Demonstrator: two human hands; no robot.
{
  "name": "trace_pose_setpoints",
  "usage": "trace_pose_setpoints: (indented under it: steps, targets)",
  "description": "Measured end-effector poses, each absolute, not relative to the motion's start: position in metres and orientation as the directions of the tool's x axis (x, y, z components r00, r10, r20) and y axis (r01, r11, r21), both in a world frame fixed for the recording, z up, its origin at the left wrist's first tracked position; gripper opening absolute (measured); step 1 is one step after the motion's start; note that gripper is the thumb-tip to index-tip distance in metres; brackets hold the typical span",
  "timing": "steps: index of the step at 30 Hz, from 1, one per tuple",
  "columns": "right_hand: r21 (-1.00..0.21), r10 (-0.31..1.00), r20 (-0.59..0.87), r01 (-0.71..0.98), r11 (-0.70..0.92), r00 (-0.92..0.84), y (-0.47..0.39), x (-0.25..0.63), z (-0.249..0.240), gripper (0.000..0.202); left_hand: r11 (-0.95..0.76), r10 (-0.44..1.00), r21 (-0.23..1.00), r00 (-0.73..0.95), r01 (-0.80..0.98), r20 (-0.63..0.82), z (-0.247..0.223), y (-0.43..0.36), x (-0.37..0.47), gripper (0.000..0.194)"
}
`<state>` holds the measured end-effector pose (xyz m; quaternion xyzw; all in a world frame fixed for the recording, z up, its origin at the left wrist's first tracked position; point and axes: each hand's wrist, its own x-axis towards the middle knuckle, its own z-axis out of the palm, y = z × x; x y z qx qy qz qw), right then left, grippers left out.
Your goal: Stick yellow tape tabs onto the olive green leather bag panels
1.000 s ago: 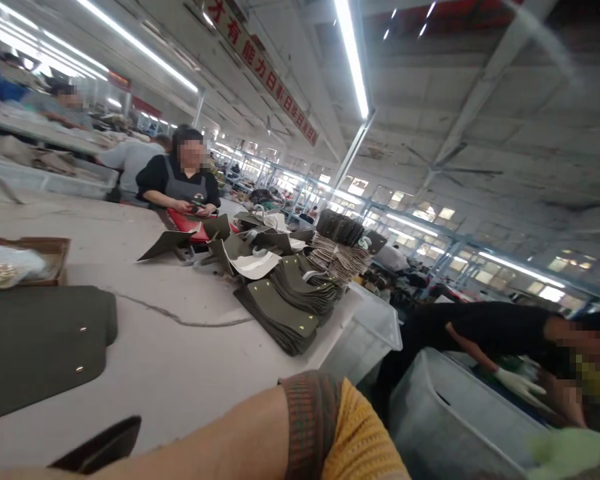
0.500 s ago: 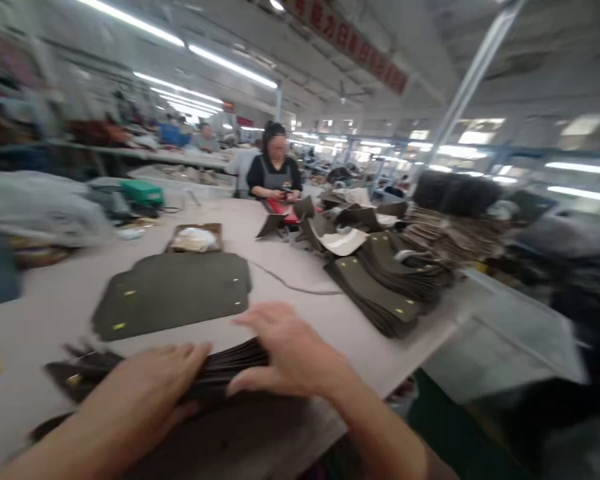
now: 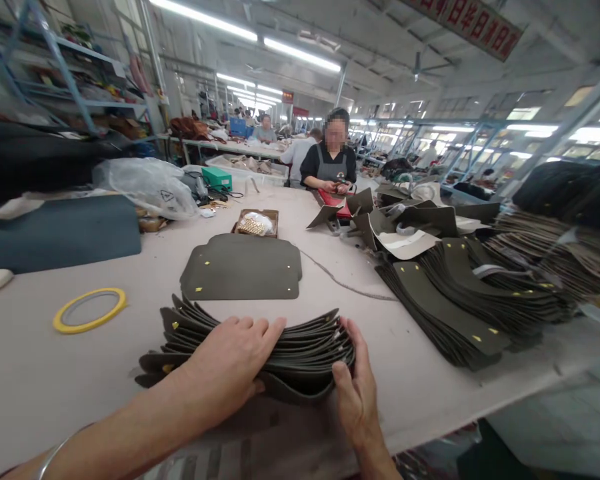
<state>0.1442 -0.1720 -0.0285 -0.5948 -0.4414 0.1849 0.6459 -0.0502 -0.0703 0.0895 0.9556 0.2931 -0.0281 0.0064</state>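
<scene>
Tube lights (image 3: pixel 303 54) glow high beyond desk's (image 3: pixel 30 373) far edge; blue shelving (image 3: pixel 56 53) at left, windows (image 3: pixel 524 114) at right.

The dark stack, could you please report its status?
Left hand across the stack, gripping its near side; right hand clasping its right end. Stack bowed, left edges fanned. Yellow tape roll to the left, flat dark piece just beyond.

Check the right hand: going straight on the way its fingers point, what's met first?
Likely the thin grey cord on the table. Should the right hand pass above it, perhaps the dark tilted piece beyond; depth is unclear.
</scene>
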Motion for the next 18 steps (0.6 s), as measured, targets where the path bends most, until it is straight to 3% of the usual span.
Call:
trace_pose_setpoints:
  steps: [3, 8, 12, 18]
  targets:
    - [-0.915, 0.675, 0.404, 0.254, 0.315, 0.617, -0.166, 0.145, -0.023, 0.066, -0.824, 0.565, 0.01, 0.824, 0.566, -0.04, 0.088, -0.071, -0.052, 0.076]
    - [-0.918, 0.755, 0.381, 0.312, 0.243, 0.534, -0.161, 0.14, -0.026, 0.066, -0.839, 0.542, 0.011, 0.839, 0.544, -0.051, 0.089, -0.072, -0.053, 0.085]
    - [-0.918, 0.658, 0.387, 0.203, 0.341, 0.646, -0.154, 0.157, -0.03, 0.064, -0.843, 0.538, -0.016, 0.841, 0.538, -0.049, 0.088, -0.075, -0.052, 0.08]
    - [-0.933, 0.782, 0.32, 0.035, 0.358, 0.535, -0.147, 0.171, -0.033, 0.064, -0.837, 0.545, -0.088, 0.838, 0.541, -0.037, 0.085, -0.078, -0.046, 0.076]
